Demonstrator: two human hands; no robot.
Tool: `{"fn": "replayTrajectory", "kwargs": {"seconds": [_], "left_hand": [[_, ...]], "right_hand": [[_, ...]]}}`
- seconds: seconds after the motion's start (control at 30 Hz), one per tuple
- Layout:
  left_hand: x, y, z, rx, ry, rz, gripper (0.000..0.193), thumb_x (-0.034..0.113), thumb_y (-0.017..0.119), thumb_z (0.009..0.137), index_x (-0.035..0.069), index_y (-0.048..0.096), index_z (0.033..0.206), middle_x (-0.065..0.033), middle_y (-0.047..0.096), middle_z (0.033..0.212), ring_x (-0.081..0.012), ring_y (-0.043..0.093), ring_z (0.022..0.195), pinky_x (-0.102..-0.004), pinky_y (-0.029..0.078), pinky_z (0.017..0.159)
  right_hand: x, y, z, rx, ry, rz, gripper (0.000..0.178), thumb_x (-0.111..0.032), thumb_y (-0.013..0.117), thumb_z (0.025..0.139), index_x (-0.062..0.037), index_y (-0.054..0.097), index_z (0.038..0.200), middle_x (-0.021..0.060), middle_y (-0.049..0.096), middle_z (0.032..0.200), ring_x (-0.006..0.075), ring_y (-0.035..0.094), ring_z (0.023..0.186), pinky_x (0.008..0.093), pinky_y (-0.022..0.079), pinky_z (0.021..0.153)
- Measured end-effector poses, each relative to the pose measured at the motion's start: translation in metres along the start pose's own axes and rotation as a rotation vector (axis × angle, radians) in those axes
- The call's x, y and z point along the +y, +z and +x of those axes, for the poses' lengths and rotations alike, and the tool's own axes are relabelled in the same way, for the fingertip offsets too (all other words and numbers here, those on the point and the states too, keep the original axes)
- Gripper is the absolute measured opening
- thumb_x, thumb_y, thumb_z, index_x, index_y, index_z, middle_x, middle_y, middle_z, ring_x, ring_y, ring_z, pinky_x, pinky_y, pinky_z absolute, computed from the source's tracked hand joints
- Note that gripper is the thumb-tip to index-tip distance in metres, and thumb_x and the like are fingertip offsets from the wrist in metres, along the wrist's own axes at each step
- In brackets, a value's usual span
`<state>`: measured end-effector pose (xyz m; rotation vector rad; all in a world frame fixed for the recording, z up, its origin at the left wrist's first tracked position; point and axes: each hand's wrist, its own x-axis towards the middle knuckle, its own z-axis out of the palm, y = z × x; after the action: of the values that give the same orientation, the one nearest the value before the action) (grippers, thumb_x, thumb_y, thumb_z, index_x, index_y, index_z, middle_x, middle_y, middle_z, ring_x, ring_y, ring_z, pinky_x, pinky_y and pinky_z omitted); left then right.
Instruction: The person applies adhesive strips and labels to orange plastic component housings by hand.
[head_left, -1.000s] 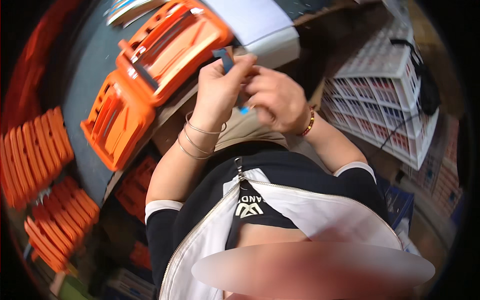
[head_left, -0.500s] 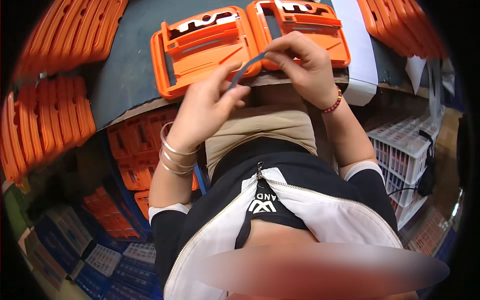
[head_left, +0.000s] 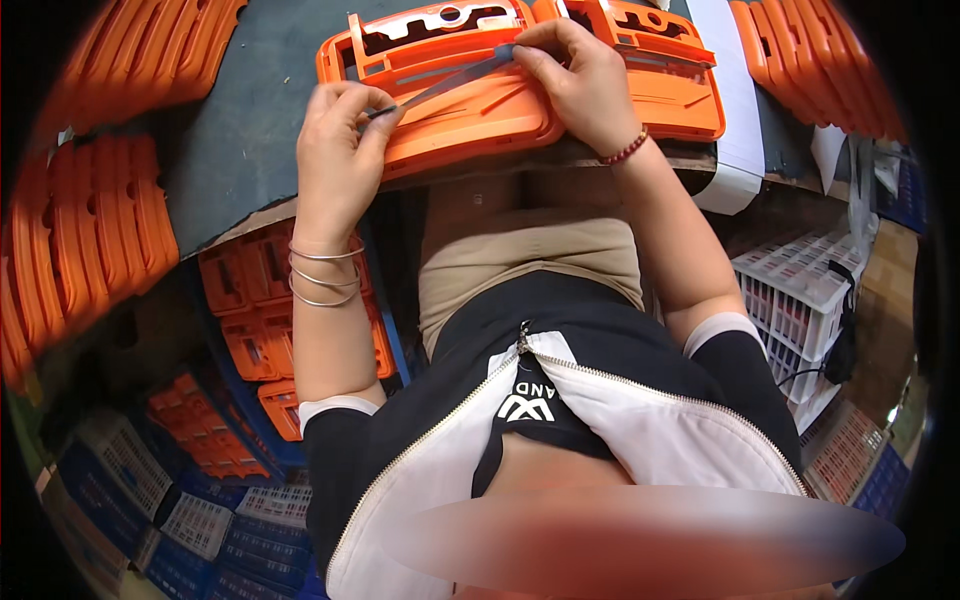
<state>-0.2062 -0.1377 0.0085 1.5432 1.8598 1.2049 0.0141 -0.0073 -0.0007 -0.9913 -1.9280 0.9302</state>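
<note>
A thin, dark blue-grey strip (head_left: 450,82) is stretched slantwise over an orange plastic panel (head_left: 470,132). My left hand (head_left: 340,135) is closed in a pinch on the strip's lower end, at the panel's left side. At the upper end, the fingertips of my right hand (head_left: 585,85) are also closed on it. The panel lies on the dark table, with molded ribs and a cut-out along its far edge. To its right sits a second orange panel (head_left: 675,100) of like shape, partly covered by my right hand.
Rows of orange panels stand on edge at the far left (head_left: 150,50), near left (head_left: 85,235) and far right (head_left: 810,60). White paper (head_left: 738,130) hangs over the table edge. Below are orange parts (head_left: 250,345) at left and a white crate (head_left: 795,300) at right.
My hands have moved apart, the left one leftward and away from me, the right one slightly away. The strip, curved before, is now drawn straight over the left panel.
</note>
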Motion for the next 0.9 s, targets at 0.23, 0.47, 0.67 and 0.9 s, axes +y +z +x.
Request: {"fn": "replayTrajectory", "kwargs": {"seconds": [0.23, 0.47, 0.67, 0.9], "left_hand": [[0.009, 0.001, 0.006, 0.041, -0.09, -0.046, 0.017, 0.006, 0.072, 0.088, 0.001, 0.063, 0.1, -0.0066, 0.065, 0.081, -0.0134, 0.061, 0.071, -0.0266, 0.051, 0.068], [0.002, 0.003, 0.014, 0.075, -0.153, -0.075, 0.032, 0.006, 0.073, 0.089, 0.001, 0.058, 0.116, -0.0009, 0.064, 0.086, -0.0063, 0.057, 0.074, -0.0212, 0.048, 0.067], [0.001, 0.008, 0.021, 0.197, -0.188, -0.023, 0.04, 0.012, 0.08, 0.083, 0.0, 0.058, 0.114, -0.0059, 0.071, 0.081, -0.0105, 0.065, 0.072, -0.0253, 0.053, 0.066], [-0.006, 0.005, 0.023, 0.222, -0.243, -0.108, 0.047, 0.016, 0.084, 0.08, -0.002, 0.058, 0.114, -0.0075, 0.074, 0.083, -0.0091, 0.066, 0.073, -0.0236, 0.053, 0.068]], "right_hand": [[0.0, -0.005, -0.008, 0.003, -0.12, -0.134, 0.007, -0.005, 0.066, 0.094, -0.0004, 0.064, 0.099, 0.0047, 0.068, 0.088, 0.0124, 0.066, 0.084, 0.0262, 0.053, 0.076], [-0.002, 0.001, -0.008, 0.086, 0.021, -0.173, 0.014, -0.006, 0.07, 0.091, -0.0018, 0.065, 0.103, 0.0088, 0.07, 0.096, 0.015, 0.069, 0.087, 0.0262, 0.054, 0.077], [-0.019, 0.008, -0.003, 0.18, 0.118, -0.083, 0.029, -0.006, 0.075, 0.086, 0.0, 0.056, 0.108, 0.0087, 0.065, 0.08, 0.0129, 0.061, 0.066, 0.0263, 0.048, 0.059], [-0.018, 0.012, -0.004, 0.206, 0.094, -0.031, 0.027, -0.006, 0.075, 0.086, -0.0007, 0.056, 0.105, 0.0089, 0.066, 0.079, 0.014, 0.062, 0.065, 0.0272, 0.049, 0.059]]}}
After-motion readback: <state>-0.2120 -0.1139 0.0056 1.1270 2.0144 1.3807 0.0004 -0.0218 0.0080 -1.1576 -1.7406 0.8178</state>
